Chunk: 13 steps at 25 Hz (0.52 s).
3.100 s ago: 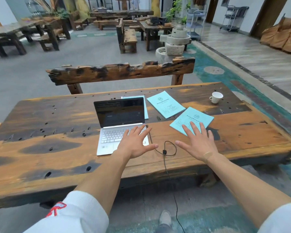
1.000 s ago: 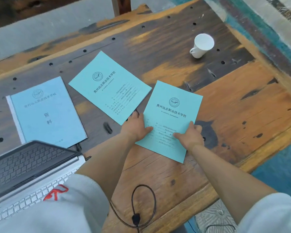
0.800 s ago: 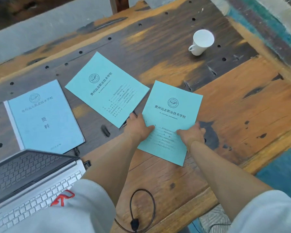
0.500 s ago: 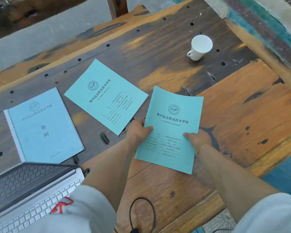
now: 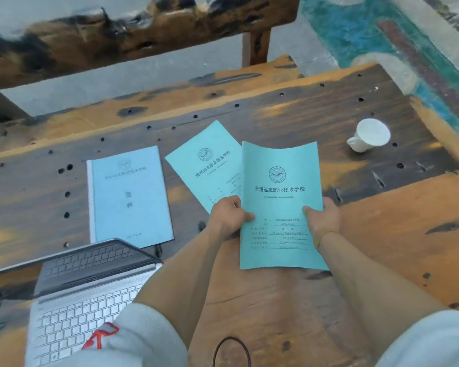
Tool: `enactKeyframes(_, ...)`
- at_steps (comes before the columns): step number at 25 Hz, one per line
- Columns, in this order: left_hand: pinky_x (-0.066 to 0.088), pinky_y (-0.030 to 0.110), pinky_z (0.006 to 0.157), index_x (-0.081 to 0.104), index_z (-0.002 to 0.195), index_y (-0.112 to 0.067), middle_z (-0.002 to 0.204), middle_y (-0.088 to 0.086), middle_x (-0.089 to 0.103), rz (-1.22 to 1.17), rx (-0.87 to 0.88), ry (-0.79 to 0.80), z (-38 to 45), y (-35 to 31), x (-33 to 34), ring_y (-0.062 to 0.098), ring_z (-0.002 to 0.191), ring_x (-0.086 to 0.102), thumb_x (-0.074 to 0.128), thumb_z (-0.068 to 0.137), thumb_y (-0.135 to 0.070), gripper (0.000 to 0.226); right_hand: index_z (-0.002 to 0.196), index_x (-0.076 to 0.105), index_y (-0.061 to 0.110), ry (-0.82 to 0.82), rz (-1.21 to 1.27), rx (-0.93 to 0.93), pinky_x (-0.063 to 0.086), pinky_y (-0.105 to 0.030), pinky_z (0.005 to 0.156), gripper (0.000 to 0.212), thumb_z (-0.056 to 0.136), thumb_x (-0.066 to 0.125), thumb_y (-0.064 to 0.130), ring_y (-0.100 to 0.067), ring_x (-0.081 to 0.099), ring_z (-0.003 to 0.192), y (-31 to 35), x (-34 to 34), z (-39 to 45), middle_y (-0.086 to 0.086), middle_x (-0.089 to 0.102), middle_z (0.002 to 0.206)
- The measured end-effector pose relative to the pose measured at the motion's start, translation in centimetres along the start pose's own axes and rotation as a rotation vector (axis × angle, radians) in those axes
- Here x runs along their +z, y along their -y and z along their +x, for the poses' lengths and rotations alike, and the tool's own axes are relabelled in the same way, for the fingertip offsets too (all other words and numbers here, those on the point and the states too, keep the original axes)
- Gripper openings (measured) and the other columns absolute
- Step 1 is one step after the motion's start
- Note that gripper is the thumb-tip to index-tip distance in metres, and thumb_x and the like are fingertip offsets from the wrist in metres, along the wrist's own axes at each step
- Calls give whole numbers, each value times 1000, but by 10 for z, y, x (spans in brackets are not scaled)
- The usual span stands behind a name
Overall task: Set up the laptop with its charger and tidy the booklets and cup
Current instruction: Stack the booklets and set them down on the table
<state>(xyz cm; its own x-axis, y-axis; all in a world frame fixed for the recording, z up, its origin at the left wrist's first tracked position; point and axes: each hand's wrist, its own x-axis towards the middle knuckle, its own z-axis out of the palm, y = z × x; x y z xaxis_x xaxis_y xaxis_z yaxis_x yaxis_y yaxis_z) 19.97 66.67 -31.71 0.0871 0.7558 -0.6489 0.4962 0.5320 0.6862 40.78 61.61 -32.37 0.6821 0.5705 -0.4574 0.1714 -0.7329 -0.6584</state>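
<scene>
Cable of black colour [image 5: 232, 350] makes a loop at the near edge of the worn wooden table with dark holes [image 5: 398, 234], between the two forearms. To the left of it stands the open silver laptop with white keys [image 5: 90, 295], partly behind a white sleeve with a red mark [image 5: 133, 340]. Further in, the left hand [image 5: 228, 217] and the right hand [image 5: 322, 217] are both closed on the side edges of a teal paper booklet with a round emblem and printed lines [image 5: 280, 205], thumbs on the cover, and they hold it lifted above the table with its top edge curling. Just behind it lies a second teal booklet, turned at an angle [image 5: 210, 168], partly covered by the held one. Left of this one, a pale blue booklet with a white spine [image 5: 129, 197] lies flat, touching nothing but the table. Far right, a small white ceramic cup with a handle [image 5: 370, 139] stands well apart. Beyond the table is a rough dark wooden bench [image 5: 133, 35].
</scene>
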Motion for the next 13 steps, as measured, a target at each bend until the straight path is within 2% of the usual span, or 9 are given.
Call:
enactKeyframes(2, 46, 25, 54, 37, 57, -19, 66, 4, 62, 16, -18, -71, 0, 5, -25, 20, 58, 57, 77, 72, -13, 43, 109, 64, 22, 55, -66, -82, 49, -36, 85, 24, 84, 65, 21, -30, 62, 97, 28, 19, 1, -8, 70, 109)
enactKeyframes(4, 41, 27, 55, 38, 59, -19, 63, 1, 61, -22, -50, -163, 2, 14, -45, 18, 58, 54, 76, 75, -17, 41, 112, 63, 25, 110, -145, -145, 47, -34, 81, 26, 86, 64, 24, -29, 60, 95, 55, 40, 2, -6, 68, 112)
enactKeyframes(7, 52, 31, 64, 45, 69, -16, 75, 5, 68, -89, -130, -271, 14, 31, -65, 22, 67, 61, 75, 77, -20, 32, 112, 65, 27, 196, -222, -235, 42, -29, 73, 25, 87, 63, 24, -24, 57, 84, 88, 73, 5, -2, 70, 110)
enactKeyframes(9, 58, 36, 72, 46, 67, -16, 79, 5, 71, -129, -165, -306, 23, 39, -72, 21, 71, 66, 76, 77, -20, 32, 112, 66, 27, 215, -282, -285, 41, -29, 72, 26, 87, 63, 23, -23, 57, 84, 102, 90, 8, -1, 70, 110)
enactKeyframes(13, 50, 24, 55, 47, 61, -19, 63, -6, 67, -124, -227, -352, 45, 48, -78, 10, 56, 61, 78, 75, -28, 35, 116, 64, 25, 240, -365, -305, 47, -33, 76, 29, 88, 61, 22, -29, 62, 95, 118, 125, 25, -5, 70, 109)
